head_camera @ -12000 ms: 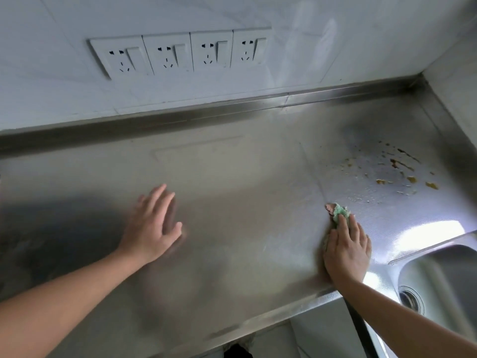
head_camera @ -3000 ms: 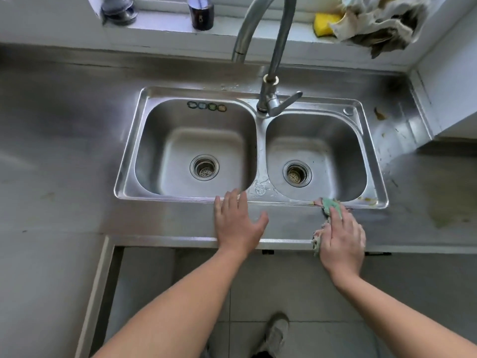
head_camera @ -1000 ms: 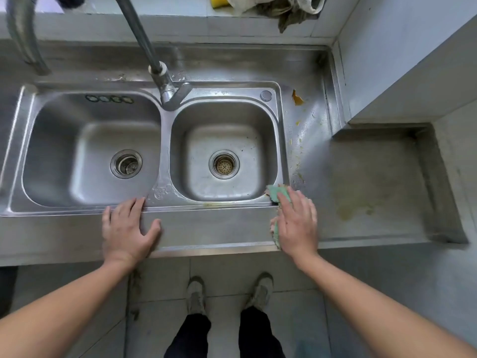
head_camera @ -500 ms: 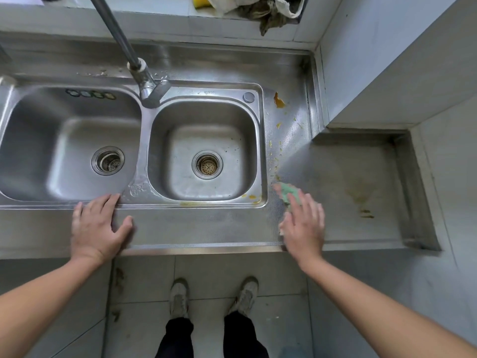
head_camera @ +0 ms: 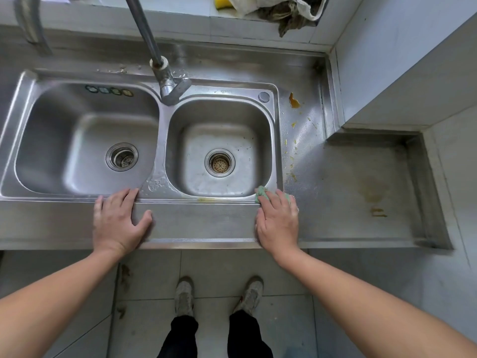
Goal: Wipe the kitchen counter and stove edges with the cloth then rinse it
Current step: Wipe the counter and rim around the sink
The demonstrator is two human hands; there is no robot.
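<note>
My right hand (head_camera: pixel 278 221) presses flat on a green cloth (head_camera: pixel 261 193), pinning it on the steel counter (head_camera: pixel 201 223) at the front right corner of the double sink (head_camera: pixel 280 140). Only the cloth's far edge shows past my fingertips. My left hand (head_camera: pixel 117 221) rests flat, fingers spread, on the counter strip in front of the sink divider and holds nothing. Orange-brown splatters (head_camera: pixel 294 100) dot the counter to the right of the sink, and a faint brown stain (head_camera: pixel 374 192) lies further right.
The faucet (head_camera: pixel 165 76) rises behind the divider between the two basins. A yellow sponge (head_camera: pixel 222 1) and a heap of rags (head_camera: pixel 284 9) sit on the ledge behind. A wall corner (head_camera: pixel 387 73) juts out at the right. My feet stand on the tiled floor below the counter edge.
My right hand has slid the cloth left, from the counter right of the sink back to the sink's front right corner. My left hand stays planted on the front strip.
</note>
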